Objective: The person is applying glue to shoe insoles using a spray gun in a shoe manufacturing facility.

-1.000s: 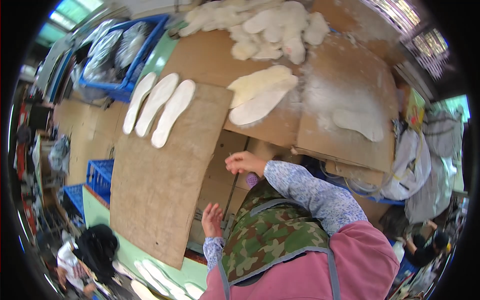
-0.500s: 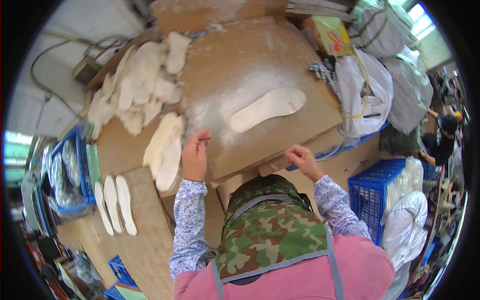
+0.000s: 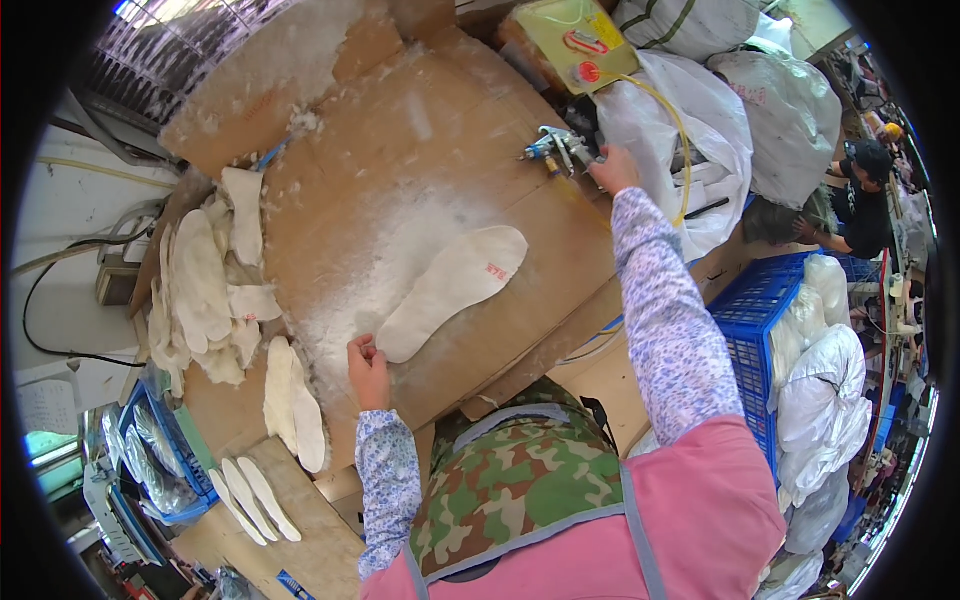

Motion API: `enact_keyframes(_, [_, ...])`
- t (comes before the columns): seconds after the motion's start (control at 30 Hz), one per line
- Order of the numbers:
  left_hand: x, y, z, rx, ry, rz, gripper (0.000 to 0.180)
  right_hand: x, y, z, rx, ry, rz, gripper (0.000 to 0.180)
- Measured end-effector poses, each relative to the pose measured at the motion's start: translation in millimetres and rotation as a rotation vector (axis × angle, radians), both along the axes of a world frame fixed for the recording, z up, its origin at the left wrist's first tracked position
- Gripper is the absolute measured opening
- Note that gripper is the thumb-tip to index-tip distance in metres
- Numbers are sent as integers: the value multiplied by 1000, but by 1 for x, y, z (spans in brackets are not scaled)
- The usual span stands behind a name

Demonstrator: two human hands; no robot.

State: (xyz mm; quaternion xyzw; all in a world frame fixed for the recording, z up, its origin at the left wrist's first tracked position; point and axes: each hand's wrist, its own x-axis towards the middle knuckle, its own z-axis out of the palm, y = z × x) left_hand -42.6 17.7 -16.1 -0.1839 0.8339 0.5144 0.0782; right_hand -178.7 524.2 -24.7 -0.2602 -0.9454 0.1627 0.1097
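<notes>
Insole (image 3: 452, 291), white & long, lies flat on the cardboard sheet (image 3: 420, 150), about mid-sheet, toe end pointing up-right, heel end down-left. White powdery residue covers the cardboard around and above the insole.

Left hand (image 3: 368, 370) sits at the insole's heel end, fingertips curled and pinched right at the edge, touching or just about touching it; can't tell if it's actually gripping the edge. Right hand (image 3: 612, 168) is well apart from the insole, up-right of it at the cardboard's far edge, fingers closed round the handle of a metal spray gun (image 3: 558, 150) w/ a yellow hose (image 3: 682, 150) running off it.

Left of the insole, past the sheet's edge: a heap of white insoles (image 3: 205, 290), some cut-offs mixed in. Below-left of the insole, two more insoles (image 3: 293, 402) lie side by side on a lower board. Further down-left, three slim ones (image 3: 250, 498) next to a blue crate (image 3: 170, 470). Right of the insole, beyond the arm, a second blue crate (image 3: 765, 310) w/ white bags (image 3: 830, 390) stacked against it. Yellow box (image 3: 580, 40) sits above-right of the insole, just past the spray gun.
</notes>
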Motion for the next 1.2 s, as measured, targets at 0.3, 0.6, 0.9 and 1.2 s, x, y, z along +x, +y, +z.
enact_keyframes(0.3, [6,-2,0,5,111,-150,21,17,-4,40,-148,-394,140,33])
enact_keyframes(0.6, [14,-8,10,279,-28,-95,29,170,-143,186,-1245,11,157,53])
enact_keyframes(0.9, [16,-4,2,363,-8,1,30,219,-265,153,-954,-212,382,10])
enact_keyframes(1.2, [14,-7,1,348,-87,96,30,207,-328,152,-726,-299,717,33])
